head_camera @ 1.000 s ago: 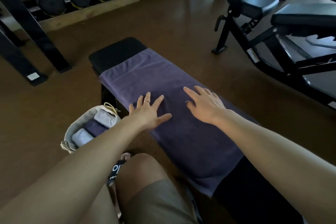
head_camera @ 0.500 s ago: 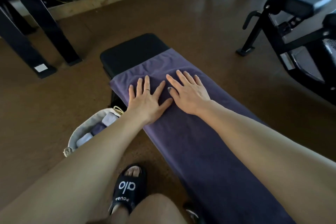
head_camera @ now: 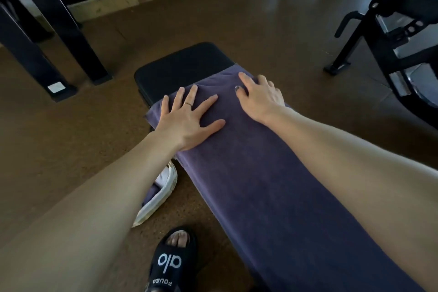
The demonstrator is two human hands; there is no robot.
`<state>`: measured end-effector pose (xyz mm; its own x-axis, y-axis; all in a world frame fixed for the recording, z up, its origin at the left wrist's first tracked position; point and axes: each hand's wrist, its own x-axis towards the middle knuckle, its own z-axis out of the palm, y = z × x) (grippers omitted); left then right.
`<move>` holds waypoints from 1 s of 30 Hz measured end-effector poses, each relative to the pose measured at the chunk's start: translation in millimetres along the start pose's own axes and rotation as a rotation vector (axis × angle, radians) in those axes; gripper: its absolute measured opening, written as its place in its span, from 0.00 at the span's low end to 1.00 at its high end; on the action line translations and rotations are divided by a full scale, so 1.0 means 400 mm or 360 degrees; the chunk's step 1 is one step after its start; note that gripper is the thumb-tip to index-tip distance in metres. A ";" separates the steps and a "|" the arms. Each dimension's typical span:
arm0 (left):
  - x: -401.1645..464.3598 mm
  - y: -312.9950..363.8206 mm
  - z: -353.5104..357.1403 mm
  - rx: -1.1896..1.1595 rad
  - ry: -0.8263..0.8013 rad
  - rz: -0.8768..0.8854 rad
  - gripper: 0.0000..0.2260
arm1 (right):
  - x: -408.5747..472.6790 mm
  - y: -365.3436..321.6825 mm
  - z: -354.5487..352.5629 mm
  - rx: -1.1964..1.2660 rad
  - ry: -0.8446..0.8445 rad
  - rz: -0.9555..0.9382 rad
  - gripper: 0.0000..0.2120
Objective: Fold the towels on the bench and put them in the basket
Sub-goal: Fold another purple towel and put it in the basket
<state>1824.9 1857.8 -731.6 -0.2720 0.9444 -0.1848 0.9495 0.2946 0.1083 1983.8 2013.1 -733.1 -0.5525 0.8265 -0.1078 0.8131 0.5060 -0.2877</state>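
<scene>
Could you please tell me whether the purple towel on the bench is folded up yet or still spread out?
Spread out: the towel lies flat along the bench, both hands on its far end.

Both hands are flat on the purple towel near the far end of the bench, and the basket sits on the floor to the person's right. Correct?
Not quite: the head view shows the basket on the floor to the person's left. The left hand and right hand do rest on the purple towel near the bench's far end.

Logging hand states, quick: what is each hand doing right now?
Left hand: open, fingers spread flat on the purple towel.
Right hand: open, pressing the towel's far end.
</scene>
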 end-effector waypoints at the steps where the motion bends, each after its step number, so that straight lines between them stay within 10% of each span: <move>1: 0.003 -0.007 0.003 -0.0039 0.0035 0.0019 0.31 | 0.016 -0.003 -0.003 0.0037 0.0048 -0.0012 0.25; 6: -0.017 -0.076 0.017 -0.0692 0.0687 -0.0550 0.28 | 0.090 -0.027 -0.013 0.0290 0.0322 0.0020 0.21; 13: -0.029 -0.202 0.059 -0.2156 0.0323 -0.1158 0.33 | 0.163 -0.032 -0.004 0.0529 0.0494 0.0278 0.17; 17: -0.019 -0.215 0.058 -0.2185 0.0456 -0.0988 0.12 | 0.189 -0.027 -0.005 0.0448 0.0556 0.0304 0.12; 30: -0.015 -0.182 0.054 -0.2231 0.0585 -0.1067 0.13 | 0.212 -0.014 -0.025 0.0287 0.0459 0.0031 0.12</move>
<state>1760.9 1827.7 -759.3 -0.7802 0.5158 -0.3539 -0.1838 0.3516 0.9179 1934.3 2082.8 -731.1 -0.4416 0.8844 0.1511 0.7633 0.4588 -0.4549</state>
